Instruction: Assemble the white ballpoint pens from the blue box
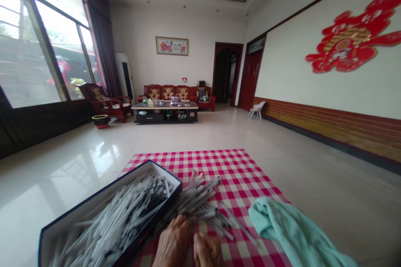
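Two hands are seen at the lower edge of the view, the left hand (pixel 171 243) and the right hand (pixel 206 252), held close together and partly cut off by the frame. Both appear curled downward, but whether anything is gripped by either cannot be told. A loose heap of pens (pixel 197 200) with clear barrels is spread just ahead of the hands, and the left hand's fingers (pixel 183 223) are placed against or just beside its nearest barrels. The heap is laid on a red-and-white checked cloth (pixel 232 179), which is spread over a tiled floor (pixel 62 167). Just left of the hands, an open dark-rimmed box (pixel 163 171) is set on the cloth's near corner, and it is packed with many more pens (pixel 119 217) lying roughly side by side. A crumpled teal towel (pixel 291 233) is placed to the right of the hands, partly on the cloth. Well ahead of the hands, a coffee table (pixel 164 105) loaded with small items is stood before a red-framed sofa (pixel 166 91), and an armchair (pixel 105 104) is set farther to the left.
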{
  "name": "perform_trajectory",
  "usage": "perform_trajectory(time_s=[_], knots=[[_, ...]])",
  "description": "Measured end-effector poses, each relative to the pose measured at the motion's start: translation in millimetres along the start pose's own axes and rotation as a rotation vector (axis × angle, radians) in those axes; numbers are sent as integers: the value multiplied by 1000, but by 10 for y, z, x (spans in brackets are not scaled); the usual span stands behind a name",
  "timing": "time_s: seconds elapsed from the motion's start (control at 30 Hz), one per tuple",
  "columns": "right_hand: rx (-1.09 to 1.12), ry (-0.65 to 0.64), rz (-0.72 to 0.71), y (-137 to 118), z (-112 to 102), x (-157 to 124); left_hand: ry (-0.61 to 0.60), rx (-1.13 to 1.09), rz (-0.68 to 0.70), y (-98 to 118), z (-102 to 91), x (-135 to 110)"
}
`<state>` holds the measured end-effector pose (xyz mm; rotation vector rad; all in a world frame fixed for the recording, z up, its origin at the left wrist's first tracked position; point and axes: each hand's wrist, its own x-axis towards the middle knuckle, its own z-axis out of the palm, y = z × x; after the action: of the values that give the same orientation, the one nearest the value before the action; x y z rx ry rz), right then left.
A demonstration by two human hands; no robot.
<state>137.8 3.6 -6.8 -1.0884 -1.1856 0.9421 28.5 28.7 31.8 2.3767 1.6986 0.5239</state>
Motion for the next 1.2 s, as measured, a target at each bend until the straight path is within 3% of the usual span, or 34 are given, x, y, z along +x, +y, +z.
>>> perform_trajectory(time_s=[0.3,0.43,0.6,0.83,1.2], knots=[[13,165,90,-117,-215,104,-8,94,-13,24,96,36],[-1,110,68,-80,-174,120,165,90,63,-61,119,-27],[-16,137,-26,-78,-76,144,400,28,147,-110,101,-77],[98,-1,46,-109,-86,136,461,-114,245,16,114,-128],[180,119,202,-220,-196,179,535,-230,190,-236,319,-259]])
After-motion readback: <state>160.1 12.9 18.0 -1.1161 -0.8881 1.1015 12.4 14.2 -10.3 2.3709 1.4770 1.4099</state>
